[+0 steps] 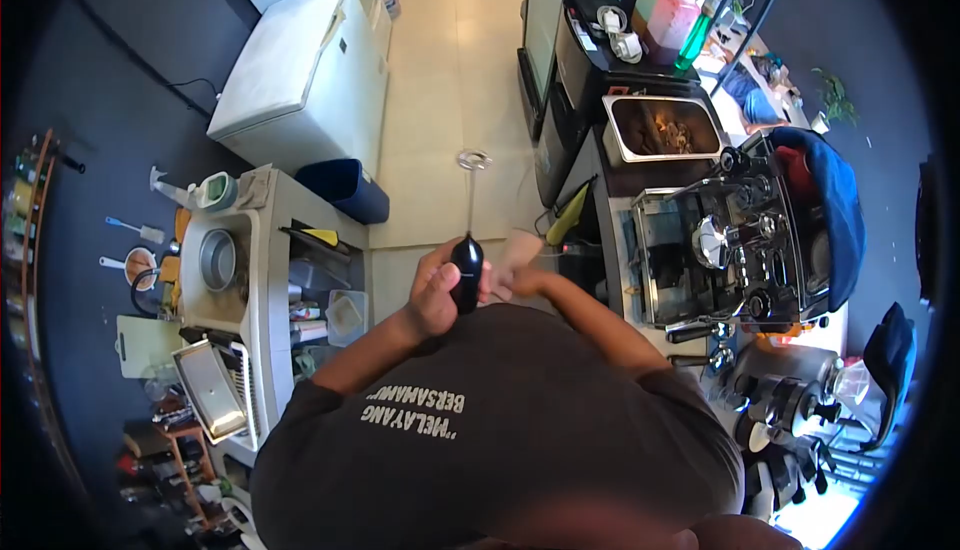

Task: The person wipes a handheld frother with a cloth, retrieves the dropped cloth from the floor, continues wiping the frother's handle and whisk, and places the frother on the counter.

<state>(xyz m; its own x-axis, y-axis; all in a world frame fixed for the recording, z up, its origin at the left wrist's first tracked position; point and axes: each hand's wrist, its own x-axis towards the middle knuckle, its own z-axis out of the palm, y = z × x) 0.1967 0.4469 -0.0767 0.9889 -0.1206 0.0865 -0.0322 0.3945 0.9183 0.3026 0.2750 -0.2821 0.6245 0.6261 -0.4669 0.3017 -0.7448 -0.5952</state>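
Handheld frother (466, 275), black-handled, with a thin shaft and a looped metal head: gripped around the handle by the closed left hand (435, 292), held in front of the dark shirt (490, 430), head directed away from the body above the pale floor (450, 70). Right hand (518, 278): placed just beside the handle, blurred; whether it is open or closed cannot be told, nor can the pale smear (522, 247) at it be identified. Left counter (263, 300): a round metal bowl (218, 259) is set in the sink; a blue bin (345, 190) is stood by the far inner corner. Right counter (622, 250): an espresso machine (765, 230) is placed along it, a steel pan (664, 130) beyond, its dark contents exposed.
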